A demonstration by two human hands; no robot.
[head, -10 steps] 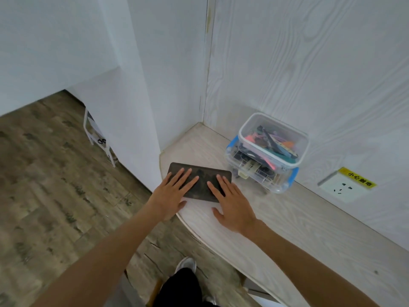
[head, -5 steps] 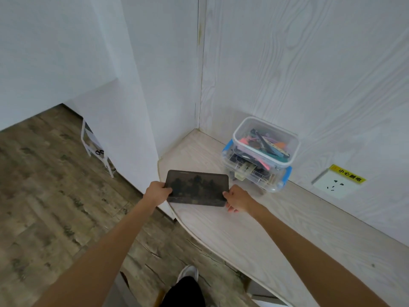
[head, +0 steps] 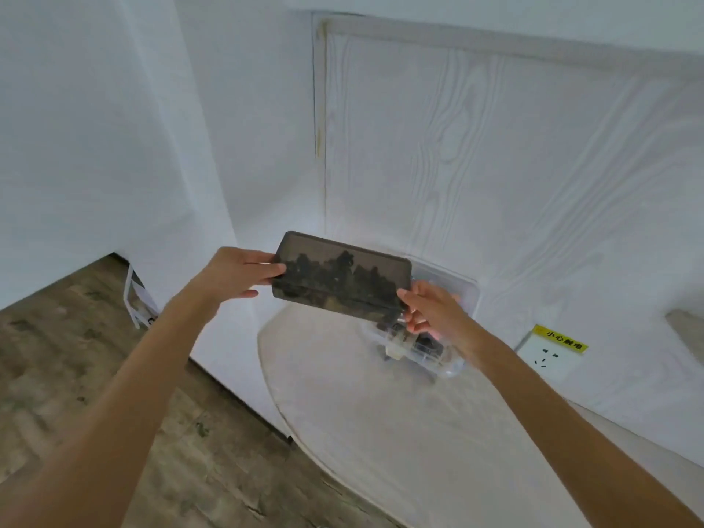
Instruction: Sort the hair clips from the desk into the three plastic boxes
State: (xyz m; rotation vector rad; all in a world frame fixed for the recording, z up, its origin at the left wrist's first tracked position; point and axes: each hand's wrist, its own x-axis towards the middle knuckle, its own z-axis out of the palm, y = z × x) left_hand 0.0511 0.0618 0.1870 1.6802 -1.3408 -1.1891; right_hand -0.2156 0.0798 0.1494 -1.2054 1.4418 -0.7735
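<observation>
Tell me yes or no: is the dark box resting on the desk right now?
No. Both the left hand and the right hand hold the dark box by its ends, lifted above the desk.

Smoky brown translucent box, dark clumped shapes showing through. Clear colourless boxes behind it, contents dark and blurred. Desk pale whitish wood grain. Wall panel white, embossed wavy grain pattern. Floor mottled grey-brown planks. Socket white; yellow label above, black characters. Rack white.
</observation>
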